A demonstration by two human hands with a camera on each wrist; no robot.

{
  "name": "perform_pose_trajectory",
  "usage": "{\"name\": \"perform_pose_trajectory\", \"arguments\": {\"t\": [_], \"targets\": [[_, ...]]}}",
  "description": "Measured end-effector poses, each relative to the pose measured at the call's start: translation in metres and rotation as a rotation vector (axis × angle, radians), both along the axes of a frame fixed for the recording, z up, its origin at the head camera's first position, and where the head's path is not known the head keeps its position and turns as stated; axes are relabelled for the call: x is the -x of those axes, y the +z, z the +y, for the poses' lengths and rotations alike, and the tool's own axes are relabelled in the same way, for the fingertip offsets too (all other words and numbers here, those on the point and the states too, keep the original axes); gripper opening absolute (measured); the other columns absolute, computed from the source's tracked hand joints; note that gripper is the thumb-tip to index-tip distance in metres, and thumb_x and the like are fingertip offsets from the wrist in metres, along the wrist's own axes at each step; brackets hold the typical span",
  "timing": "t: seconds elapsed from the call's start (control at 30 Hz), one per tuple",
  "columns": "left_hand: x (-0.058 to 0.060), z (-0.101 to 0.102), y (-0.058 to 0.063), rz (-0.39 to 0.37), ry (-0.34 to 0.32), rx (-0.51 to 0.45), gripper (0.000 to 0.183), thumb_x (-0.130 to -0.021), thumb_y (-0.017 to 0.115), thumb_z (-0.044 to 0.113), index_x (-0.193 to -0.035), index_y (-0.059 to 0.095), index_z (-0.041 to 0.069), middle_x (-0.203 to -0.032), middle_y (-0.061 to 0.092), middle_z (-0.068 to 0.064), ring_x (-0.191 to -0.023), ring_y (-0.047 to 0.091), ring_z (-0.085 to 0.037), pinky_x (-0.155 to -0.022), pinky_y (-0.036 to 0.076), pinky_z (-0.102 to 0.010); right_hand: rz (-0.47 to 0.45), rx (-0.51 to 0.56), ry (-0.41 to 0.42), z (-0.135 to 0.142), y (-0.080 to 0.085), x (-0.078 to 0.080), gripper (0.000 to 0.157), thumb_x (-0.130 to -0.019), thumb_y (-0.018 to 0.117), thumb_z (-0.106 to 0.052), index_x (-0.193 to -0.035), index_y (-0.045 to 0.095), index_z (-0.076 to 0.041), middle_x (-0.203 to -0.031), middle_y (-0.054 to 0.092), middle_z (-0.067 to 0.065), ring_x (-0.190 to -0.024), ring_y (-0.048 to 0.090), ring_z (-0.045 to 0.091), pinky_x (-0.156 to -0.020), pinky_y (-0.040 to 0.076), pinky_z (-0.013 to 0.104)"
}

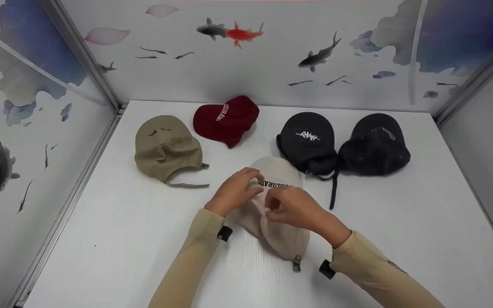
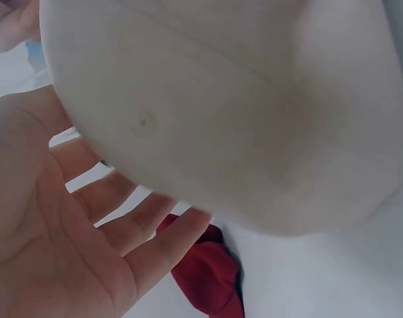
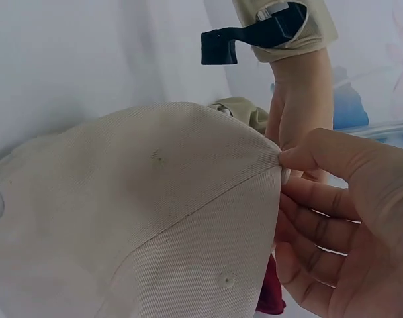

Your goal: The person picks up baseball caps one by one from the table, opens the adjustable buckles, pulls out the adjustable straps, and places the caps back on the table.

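A cream cap [image 1: 287, 235] with dark COLORADO lettering is at the middle of the white table, its buckle end toward the front. My right hand [image 1: 295, 207] pinches its fabric between thumb and fingers. In the right wrist view the thumb [image 3: 313, 151] presses the cap's edge where a seam ends, and the other fingers fan out beside it. On the cap's left side is my left hand [image 1: 237, 190], fingers spread. In the left wrist view those fingers [image 2: 165, 248] reach out along the cap's edge, their tips partly hidden behind it.
Behind stand a khaki cap [image 1: 165, 145] with a loose strap, a dark red cap [image 1: 233, 119], a black cap [image 1: 308, 137] with white writing, and a dark navy cap [image 1: 375, 145]. A printed wall panel [image 1: 272, 81] closes the table's back edge.
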State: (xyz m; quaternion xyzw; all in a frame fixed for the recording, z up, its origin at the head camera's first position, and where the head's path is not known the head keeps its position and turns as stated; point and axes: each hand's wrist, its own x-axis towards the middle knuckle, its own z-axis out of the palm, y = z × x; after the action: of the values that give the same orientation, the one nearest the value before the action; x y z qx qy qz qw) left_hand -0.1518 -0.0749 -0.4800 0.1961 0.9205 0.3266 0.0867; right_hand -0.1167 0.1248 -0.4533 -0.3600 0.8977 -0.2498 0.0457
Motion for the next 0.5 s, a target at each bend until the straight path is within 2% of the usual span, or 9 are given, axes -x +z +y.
{"name": "perform_pose_trajectory", "arguments": {"t": [0.2, 0.5], "targets": [[0.004, -0.008, 0.011, 0.033, 0.025, -0.038, 0.034, -0.1, 0.06, 0.033, -0.127, 0.063, 0.011, -0.139, 0.059, -0.007, -0.135, 0.052, -0.025, -0.114, 0.041, -0.041, 0.005, 0.019, -0.04, 0.01, 0.018, 0.007, 0.01, -0.079, 0.072, -0.011, -0.081, 0.064, -0.015, -0.079, 0.068, -0.004, -0.075, 0.065, 0.009, -0.068, 0.052, 0.025], [0.019, -0.019, 0.029, 0.064, 0.099, -0.018, 0.037, -0.101, 0.055, 0.04, -0.126, 0.066, 0.014, -0.133, 0.065, -0.004, -0.131, 0.056, -0.024, -0.112, 0.043, -0.042, -0.006, 0.057, -0.117, 0.027, 0.05, 0.017, 0.007, -0.083, 0.072, -0.014, -0.084, 0.065, -0.016, -0.08, 0.068, -0.006, -0.077, 0.064, 0.01, -0.068, 0.052, 0.026]]}}
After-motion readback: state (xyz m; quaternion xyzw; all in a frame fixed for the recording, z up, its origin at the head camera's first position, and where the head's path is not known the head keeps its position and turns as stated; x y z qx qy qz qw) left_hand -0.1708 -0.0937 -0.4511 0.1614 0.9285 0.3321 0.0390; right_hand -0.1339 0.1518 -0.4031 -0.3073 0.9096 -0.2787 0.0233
